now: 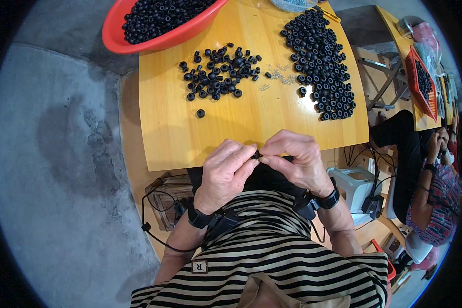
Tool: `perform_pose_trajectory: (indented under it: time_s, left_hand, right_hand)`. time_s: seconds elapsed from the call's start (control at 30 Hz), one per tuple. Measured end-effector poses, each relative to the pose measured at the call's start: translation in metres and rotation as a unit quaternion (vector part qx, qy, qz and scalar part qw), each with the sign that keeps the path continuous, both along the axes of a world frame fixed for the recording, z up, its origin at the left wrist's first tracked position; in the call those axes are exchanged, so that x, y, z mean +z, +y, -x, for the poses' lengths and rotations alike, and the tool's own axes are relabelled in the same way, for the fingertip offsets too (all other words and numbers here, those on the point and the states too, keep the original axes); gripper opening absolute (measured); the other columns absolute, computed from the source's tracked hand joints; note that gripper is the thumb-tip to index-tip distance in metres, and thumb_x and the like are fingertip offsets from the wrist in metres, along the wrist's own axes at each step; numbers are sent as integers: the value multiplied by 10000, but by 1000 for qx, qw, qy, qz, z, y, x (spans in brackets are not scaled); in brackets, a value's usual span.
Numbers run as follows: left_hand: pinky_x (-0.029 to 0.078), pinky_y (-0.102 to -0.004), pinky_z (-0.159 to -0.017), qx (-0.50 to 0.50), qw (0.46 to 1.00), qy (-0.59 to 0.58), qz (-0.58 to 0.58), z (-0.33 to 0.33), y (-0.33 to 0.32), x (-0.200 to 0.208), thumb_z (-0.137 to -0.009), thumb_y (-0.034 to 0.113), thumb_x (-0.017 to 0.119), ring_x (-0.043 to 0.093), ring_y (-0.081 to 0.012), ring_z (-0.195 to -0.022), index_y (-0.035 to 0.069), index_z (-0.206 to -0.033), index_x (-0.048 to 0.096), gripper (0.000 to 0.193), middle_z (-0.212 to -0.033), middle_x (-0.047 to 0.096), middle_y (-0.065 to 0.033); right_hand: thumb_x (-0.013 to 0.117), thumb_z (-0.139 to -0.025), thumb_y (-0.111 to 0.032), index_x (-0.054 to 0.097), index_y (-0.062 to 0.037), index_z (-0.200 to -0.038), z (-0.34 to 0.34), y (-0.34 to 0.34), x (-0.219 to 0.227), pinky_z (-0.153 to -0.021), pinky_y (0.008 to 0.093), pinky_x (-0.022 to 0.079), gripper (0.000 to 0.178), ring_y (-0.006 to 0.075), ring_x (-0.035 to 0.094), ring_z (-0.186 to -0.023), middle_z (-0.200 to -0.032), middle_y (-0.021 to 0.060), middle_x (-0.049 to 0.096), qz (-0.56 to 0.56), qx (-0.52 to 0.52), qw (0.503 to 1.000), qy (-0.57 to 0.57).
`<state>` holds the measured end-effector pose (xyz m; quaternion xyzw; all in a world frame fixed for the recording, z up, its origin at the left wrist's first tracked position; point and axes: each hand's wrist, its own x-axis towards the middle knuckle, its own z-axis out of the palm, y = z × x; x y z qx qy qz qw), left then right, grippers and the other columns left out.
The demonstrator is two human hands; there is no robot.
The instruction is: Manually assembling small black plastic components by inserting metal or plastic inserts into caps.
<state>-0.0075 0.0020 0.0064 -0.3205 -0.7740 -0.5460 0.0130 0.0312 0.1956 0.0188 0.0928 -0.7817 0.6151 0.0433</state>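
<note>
Just past the table's near edge, my two hands meet fingertip to fingertip. My left hand (225, 172) is closed in a pinch on a small black round part (256, 154), mostly hidden by the fingers. Pressed against its right side, my right hand (296, 161) is also pinching; what lies between its fingertips is too small to make out. Beyond them on the table (190, 138) lies a loose heap of black ring-like parts (218, 77). Small clear or silvery pieces (282, 76) are scattered to its right. Many more black parts (321, 66) sit close together at the right edge.
A red basin (200, 28) full of black parts overhangs the far left corner. At the far edge stand a clear bowl (294, 4) and a yellow tool (329, 14). To the right, another person (431, 200) sits by a table with a red basket (421, 82). Cables hang below.
</note>
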Motion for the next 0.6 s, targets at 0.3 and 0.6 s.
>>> perform_pose_trajectory:
  time_s: [0.3, 0.6]
  left_hand:
    - [507, -344, -654, -33, 999, -26, -24, -2, 2, 2, -720, -64, 762, 621, -259, -745, -17, -1033, 681, 327, -835, 639, -114]
    - [496, -328, -694, -48, 997, -22, -58, -7, 1, -5, -714, -6, 806, 597, -238, -787, 32, -1060, 721, 358, -886, 639, -87]
  right_hand:
    - [797, -790, 4, 670, -62, -919, 2, 12, -27, -694, 209, 528, 193, 59, 616, -760, -845, -2, 666, 313, 82, 913, -250]
    - [835, -748, -36, 679, -14, -1022, 9, 17, -20, -652, 217, 533, 316, 87, 618, -693, -800, -1, 643, 360, 139, 844, -371]
